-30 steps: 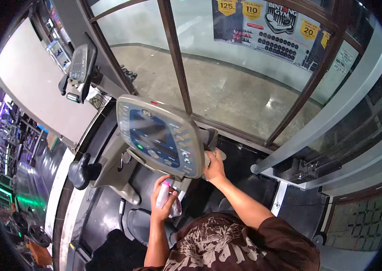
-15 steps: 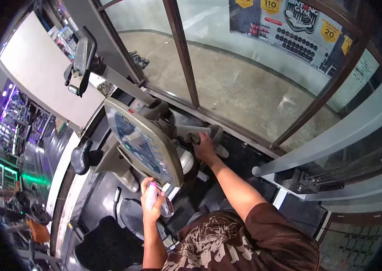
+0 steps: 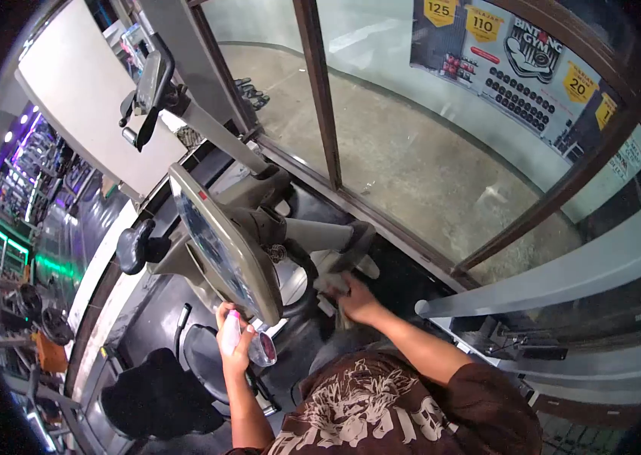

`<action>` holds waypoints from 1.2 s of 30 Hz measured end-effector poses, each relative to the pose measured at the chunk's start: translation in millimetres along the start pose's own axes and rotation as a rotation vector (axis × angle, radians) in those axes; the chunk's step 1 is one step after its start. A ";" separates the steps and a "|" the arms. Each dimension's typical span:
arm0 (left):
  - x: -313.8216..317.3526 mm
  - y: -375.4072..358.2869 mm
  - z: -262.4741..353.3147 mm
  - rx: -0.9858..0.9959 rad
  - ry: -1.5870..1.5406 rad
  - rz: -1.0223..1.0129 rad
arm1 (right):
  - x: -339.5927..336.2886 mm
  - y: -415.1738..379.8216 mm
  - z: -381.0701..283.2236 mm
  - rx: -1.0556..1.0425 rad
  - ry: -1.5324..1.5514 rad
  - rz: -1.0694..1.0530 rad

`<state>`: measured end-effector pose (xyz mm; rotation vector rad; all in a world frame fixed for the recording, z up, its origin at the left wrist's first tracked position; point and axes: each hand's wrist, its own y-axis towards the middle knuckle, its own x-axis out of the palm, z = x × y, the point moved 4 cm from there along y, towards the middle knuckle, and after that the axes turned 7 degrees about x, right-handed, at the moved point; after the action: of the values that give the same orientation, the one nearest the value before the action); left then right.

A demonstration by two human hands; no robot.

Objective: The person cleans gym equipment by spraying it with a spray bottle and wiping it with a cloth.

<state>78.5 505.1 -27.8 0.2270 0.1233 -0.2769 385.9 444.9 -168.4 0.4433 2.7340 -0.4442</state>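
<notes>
My left hand (image 3: 235, 350) is wrapped round a clear spray bottle (image 3: 264, 350) with a pink top, just below the lower edge of the exercise bike's console (image 3: 260, 282). The console is tilted and seen nearly edge-on, so its display shows only as a narrow strip. Behind the console, my right hand (image 3: 360, 305) grips a greyish cloth (image 3: 329, 283), slightly blurred. The cloth lies close against the bike's light-coloured body, below the grey post (image 3: 319, 233).
A second exercise bike's console (image 3: 152, 87) rises at the upper left. The bike's black saddle (image 3: 135, 249) is at left. Brown-framed glass panels (image 3: 320, 114) run behind the machine, and a thick white tube (image 3: 548, 282) crosses at right.
My right hand has moved down and nearer my body with the cloth. The console appears turned more edge-on. My left hand still holds the bottle, slightly further left and lower in view.
</notes>
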 end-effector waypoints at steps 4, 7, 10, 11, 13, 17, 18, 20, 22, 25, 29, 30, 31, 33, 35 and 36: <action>7.4 -1.0 15.9 0.002 0.019 0.019 | -45.7 37.4 -97.7 -0.104 0.237 0.017; 8.8 -1.8 18.8 0.002 0.056 0.023 | -11.0 68.8 -96.8 -0.225 0.187 0.071; 6.1 -3.5 18.3 0.006 0.090 0.021 | 8.9 59.2 -86.4 -0.275 0.006 0.078; 4.6 -5.0 13.6 -0.009 0.079 0.026 | 12.9 55.0 -75.8 -0.261 -0.022 0.129; 8.6 -3.9 18.0 -0.037 0.044 0.058 | 11.8 26.6 -63.6 -0.375 -0.041 0.092; 13.7 -0.1 18.9 -0.057 -0.014 0.084 | -2.0 -28.4 -71.2 -0.380 0.017 -0.148; 14.2 0.6 17.8 -0.053 -0.025 0.082 | -12.4 -32.5 -81.1 -0.316 -0.005 -0.230; 13.0 1.4 17.6 -0.050 -0.024 0.080 | -33.0 -30.8 -95.4 -0.192 -0.046 -0.395; 9.4 0.3 17.7 -0.022 0.041 0.063 | -36.6 7.3 -71.2 -0.471 0.050 -0.039; 2.3 0.4 11.3 -0.045 0.096 0.037 | -50.3 44.4 -98.1 -0.420 0.120 0.160; 9.0 3.0 26.1 -0.040 0.081 0.041 | 7.8 71.4 -53.8 -0.413 0.108 0.195; 6.2 3.2 22.4 -0.039 0.098 0.027 | 9.1 59.0 -57.8 -0.337 0.174 0.200; 2.8 2.9 14.4 -0.038 0.114 0.016 | 10.0 43.8 -60.7 -0.262 0.236 0.202; 1.8 2.4 18.0 -0.040 0.127 -0.005 | 15.7 25.4 -48.9 -0.341 0.239 0.250; -2.7 2.3 10.3 -0.059 0.097 -0.008 | 5.1 2.3 -58.1 -0.396 0.202 0.228; -3.7 3.0 10.1 -0.062 0.070 -0.017 | 2.5 -9.8 -62.9 -0.421 0.183 0.222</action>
<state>76.7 506.4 -16.8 0.1742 0.2027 -0.2813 363.0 458.9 -110.6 0.6864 2.7996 0.2372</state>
